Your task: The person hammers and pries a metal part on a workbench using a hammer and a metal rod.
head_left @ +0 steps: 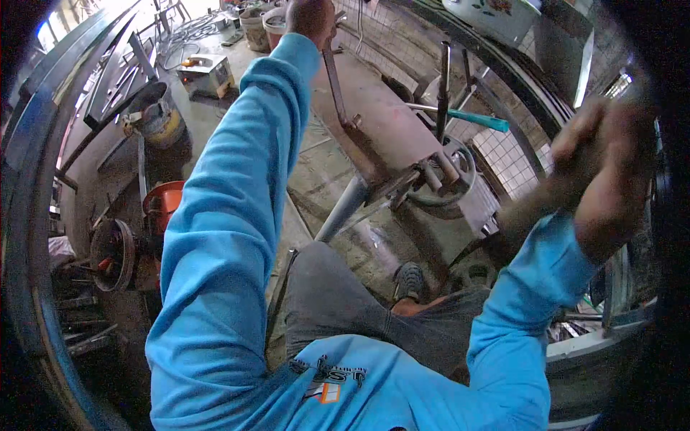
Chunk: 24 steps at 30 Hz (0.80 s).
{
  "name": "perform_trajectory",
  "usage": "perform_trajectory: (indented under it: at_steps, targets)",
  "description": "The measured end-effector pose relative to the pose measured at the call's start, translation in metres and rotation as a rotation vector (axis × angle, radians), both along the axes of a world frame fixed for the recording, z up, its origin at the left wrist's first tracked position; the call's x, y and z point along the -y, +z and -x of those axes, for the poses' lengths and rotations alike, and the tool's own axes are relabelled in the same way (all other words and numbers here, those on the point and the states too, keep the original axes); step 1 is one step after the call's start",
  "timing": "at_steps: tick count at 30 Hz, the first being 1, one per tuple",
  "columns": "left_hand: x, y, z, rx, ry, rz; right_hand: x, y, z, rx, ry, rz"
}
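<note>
My left hand [310, 17] is stretched out at the top edge, partly cut off by it. Its fingers look closed around the upper end of a flat metal bar [335, 85], whose lower end meets a rusty metal workbench [392, 118]. Raised at the right, my right hand [614, 161] is smeared by motion, its fingers curled like a fist. A dark blurred shape [528, 208] lies beside its wrist; what the hand holds cannot be made out. Between the hands, a screwdriver with a teal handle [478, 119] lies by an upright metal rod [443, 90] at the bench's end.
A handwheel [460, 183] sits under the bench end, above my shoe [409, 281]. To the left are a dirty bucket [159, 118], a metal box machine [205, 74], an orange container [164, 205] and metal lengths. A wire-mesh panel [514, 161] stands behind the bench.
</note>
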<state>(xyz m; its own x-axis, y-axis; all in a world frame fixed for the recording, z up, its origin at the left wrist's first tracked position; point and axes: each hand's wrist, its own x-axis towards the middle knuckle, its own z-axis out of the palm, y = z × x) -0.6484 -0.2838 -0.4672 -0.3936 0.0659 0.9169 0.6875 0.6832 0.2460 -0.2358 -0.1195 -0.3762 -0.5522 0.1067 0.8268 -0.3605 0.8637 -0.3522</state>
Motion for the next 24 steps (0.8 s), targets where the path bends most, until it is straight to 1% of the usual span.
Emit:
perform_trajectory:
  at_steps: [1, 2, 3, 4, 5, 6, 7, 8, 9, 10, 11, 12, 13, 15, 16, 17, 18, 19, 20, 21, 22, 23, 24]
  targets:
    - [0.0, 0.004, -0.007, 0.131, -0.057, -0.029, -0.003, 0.007, 0.019, -0.114, 0.007, 0.055]
    - [0.0, 0.007, -0.017, 0.262, -0.118, -0.057, -0.003, 0.0, 0.045, -0.171, -0.047, 0.018]
    - [-0.005, 0.012, -0.034, 0.264, 0.148, 0.134, -0.004, -0.028, 0.07, -0.161, -0.143, -0.085]
    - [-0.011, 0.022, -0.055, 0.258, 0.417, 0.316, -0.006, -0.069, 0.091, -0.07, -0.251, -0.212]
    - [-0.01, 0.029, -0.065, 0.249, 0.689, 0.497, -0.01, -0.113, 0.103, 0.16, -0.301, -0.312]
    - [-0.005, 0.024, -0.049, 0.077, 0.567, 0.408, -0.016, -0.148, 0.11, 0.421, -0.249, -0.341]
    - [-0.001, 0.011, -0.021, -0.088, 0.448, 0.319, -0.028, -0.163, 0.11, 0.698, -0.091, -0.21]
    - [-0.001, 0.005, -0.002, -0.255, 0.313, 0.246, -0.036, -0.148, 0.103, 0.822, -0.021, -0.043]
    - [-0.001, 0.014, 0.009, -0.229, 0.271, 0.219, -0.041, -0.111, 0.093, 0.886, -0.035, 0.087]
    - [-0.008, 0.002, 0.011, -0.167, 0.202, 0.212, -0.04, -0.069, 0.076, 1.014, -0.194, 0.193]
    - [-0.014, -0.003, 0.011, -0.111, 0.141, 0.194, -0.016, -0.038, 0.06, 0.668, -0.135, 0.304]
    - [-0.016, 0.003, 0.013, -0.079, 0.094, 0.175, -0.028, -0.022, 0.062, 0.459, -0.119, 0.323]
    - [-0.012, 0.006, -0.003, -0.344, 0.327, 0.326, -0.025, 0.003, 0.058, 0.36, -0.001, 0.401]
    - [-0.01, 0.007, -0.009, -0.196, 0.35, 0.316, -0.013, 0.03, 0.067, 0.119, 0.09, 0.37]
    - [-0.01, 0.01, -0.01, -0.127, 0.358, 0.308, 0.0, 0.033, 0.079, -0.027, 0.055, 0.259]
    - [-0.01, 0.007, 0.001, 0.021, 0.283, 0.306, 0.01, 0.014, 0.092, -0.125, -0.015, 0.113]
    - [-0.014, -0.005, 0.024, -0.076, 0.386, 0.354, 0.013, -0.026, 0.104, -0.142, -0.133, -0.071]
    - [-0.02, -0.02, 0.052, -0.173, 0.487, 0.4, 0.018, -0.074, 0.114, -0.069, -0.283, -0.284]
    - [-0.021, -0.024, 0.067, -0.275, 0.59, 0.444, 0.021, -0.115, 0.117, 0.136, -0.325, -0.438]
    - [-0.016, -0.022, 0.059, -0.238, 0.603, 0.507, 0.017, -0.136, 0.116, 0.375, -0.233, -0.473]
    - [-0.016, -0.024, 0.043, -0.208, 0.599, 0.583, 0.005, -0.128, 0.116, 0.462, -0.007, -0.27]
    - [-0.013, -0.014, 0.034, -0.185, 0.615, 0.636, -0.006, -0.12, 0.115, 0.545, 0.198, -0.048]
    - [-0.009, -0.02, 0.023, -0.16, 0.561, 0.544, 0.001, -0.08, 0.1, 0.66, 0.113, 0.154]
